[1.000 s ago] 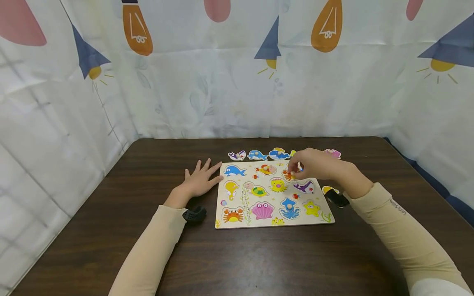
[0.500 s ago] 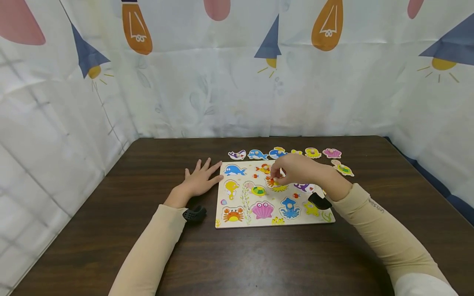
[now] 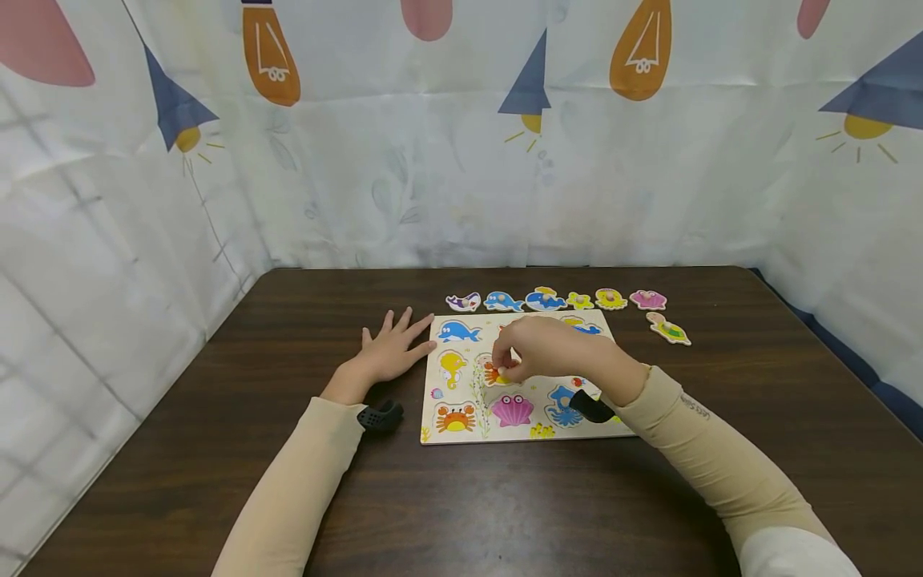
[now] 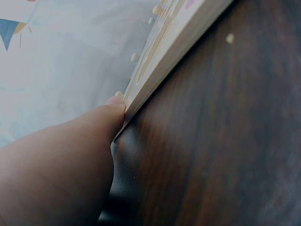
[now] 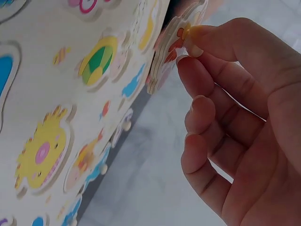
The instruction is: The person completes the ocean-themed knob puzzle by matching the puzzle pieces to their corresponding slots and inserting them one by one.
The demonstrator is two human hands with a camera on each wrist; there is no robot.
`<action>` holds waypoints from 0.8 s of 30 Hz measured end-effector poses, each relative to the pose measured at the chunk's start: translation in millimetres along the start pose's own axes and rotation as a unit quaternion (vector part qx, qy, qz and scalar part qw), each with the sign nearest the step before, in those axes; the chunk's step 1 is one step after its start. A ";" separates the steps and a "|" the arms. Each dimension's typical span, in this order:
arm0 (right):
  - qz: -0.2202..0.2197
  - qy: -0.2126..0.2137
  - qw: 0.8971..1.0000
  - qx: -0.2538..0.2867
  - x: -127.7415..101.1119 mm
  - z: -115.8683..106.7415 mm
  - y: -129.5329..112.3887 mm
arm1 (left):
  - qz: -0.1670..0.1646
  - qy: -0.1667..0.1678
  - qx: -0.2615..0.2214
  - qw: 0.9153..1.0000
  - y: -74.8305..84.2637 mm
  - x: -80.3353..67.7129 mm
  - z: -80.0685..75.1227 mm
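The right hand (image 3: 541,346) hovers over the middle of the puzzle board (image 3: 461,433), fingertips pinched on the peg of a small orange puzzle piece (image 3: 493,373); the right wrist view shows the piece (image 5: 170,52) held edge-on between thumb and forefinger, lifted just off the board (image 5: 42,70), the other fingers loosely curled below it; the left hand (image 3: 389,353) lies flat on the dark wooden counter (image 3: 461,513), fingers spread and straight, holding nothing, its fingertips touching the board's left edge; the left wrist view shows a fingertip (image 4: 110,110) against the board's corner (image 4: 155,70); on the board near the right hand sit a blue whale (image 3: 457,331), a yellow seahorse (image 3: 451,366), an orange crab (image 3: 455,418), a pink shell (image 3: 512,409) and a blue octopus (image 3: 561,405); beyond the board's far edge a row of loose pieces (image 3: 555,300) lies on the counter, with a turtle piece (image 3: 668,328) apart to the right; a patterned white curtain (image 3: 461,160) hangs behind the counter.
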State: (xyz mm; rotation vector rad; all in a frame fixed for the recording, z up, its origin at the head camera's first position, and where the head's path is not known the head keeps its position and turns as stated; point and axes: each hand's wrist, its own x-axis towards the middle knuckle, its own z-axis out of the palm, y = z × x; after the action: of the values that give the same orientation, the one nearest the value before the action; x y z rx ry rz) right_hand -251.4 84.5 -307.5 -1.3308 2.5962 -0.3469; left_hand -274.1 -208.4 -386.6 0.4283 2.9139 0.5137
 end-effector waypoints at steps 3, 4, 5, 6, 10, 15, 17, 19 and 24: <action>-0.009 -0.004 1.000 -0.003 5.1 2.9 -5.3 | 0.001 -0.001 0.002 1.000 -1.5 1.0 0.6; -0.010 -0.006 1.000 -0.003 6.7 3.8 -7.3 | 0.001 -0.002 0.002 1.000 -1.8 1.4 0.9; -0.012 -0.008 1.000 -0.002 8.4 4.6 -9.1 | 0.000 -0.002 0.002 1.000 -1.8 1.5 1.0; -0.014 -0.011 1.000 -0.002 9.8 5.3 -11.0 | 0.001 -0.002 0.003 1.000 -1.7 1.5 1.1; -0.017 -0.020 1.000 0.001 14.6 8.1 -18.7 | -0.001 -0.002 0.004 1.000 -0.4 1.1 0.6; -0.024 -0.036 0.999 0.007 23.0 13.2 -25.6 | -0.002 -0.003 0.006 1.000 1.4 -0.1 -0.9; -0.029 -0.040 0.999 0.006 27.0 15.9 -27.6 | -0.001 -0.002 0.007 1.000 2.3 -0.4 -1.4; -0.034 -0.044 0.998 0.005 30.1 18.1 -30.2 | -0.002 -0.003 0.006 1.000 2.6 -0.4 -1.5; -0.050 -0.051 0.997 -0.007 36.3 23.0 -35.8 | -0.003 -0.004 0.007 1.000 1.7 -0.8 -0.9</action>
State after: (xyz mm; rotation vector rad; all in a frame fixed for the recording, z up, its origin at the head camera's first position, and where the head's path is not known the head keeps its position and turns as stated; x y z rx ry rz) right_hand -238.1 32.0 -321.4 -1.4471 2.4599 -0.2691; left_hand -273.1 -207.4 -385.0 0.4227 2.9128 0.4897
